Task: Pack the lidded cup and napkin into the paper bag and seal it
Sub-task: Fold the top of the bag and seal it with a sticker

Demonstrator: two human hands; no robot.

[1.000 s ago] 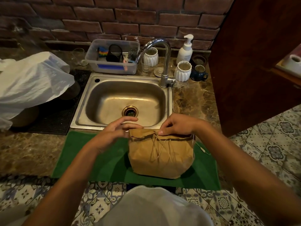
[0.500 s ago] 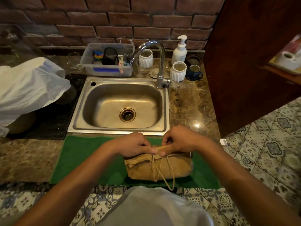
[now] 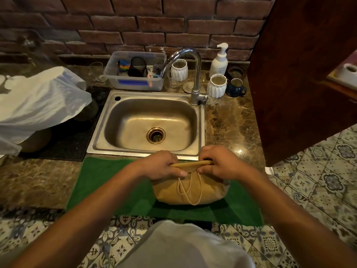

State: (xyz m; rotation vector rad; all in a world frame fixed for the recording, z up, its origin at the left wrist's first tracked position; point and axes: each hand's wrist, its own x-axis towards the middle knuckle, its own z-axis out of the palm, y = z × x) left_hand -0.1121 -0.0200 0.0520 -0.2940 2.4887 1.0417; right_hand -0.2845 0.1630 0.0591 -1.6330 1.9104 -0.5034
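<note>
paper bag (image 3: 190,191) | brown, top rolled down | twine handles hanging in front | on green mat (image 3: 108,186)

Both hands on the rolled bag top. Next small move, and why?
Probably press the fold flat once more. The left hand and right hand pinch the rolled top of the paper bag on the green mat; its string handles hang loose.

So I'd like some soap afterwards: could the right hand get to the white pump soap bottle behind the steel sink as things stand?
Probably not at once: the right hand is gripping the brown paper bag's rolled top. The white pump soap bottle stands unobstructed beyond the bare counter, so once freed, likely yes.
</note>
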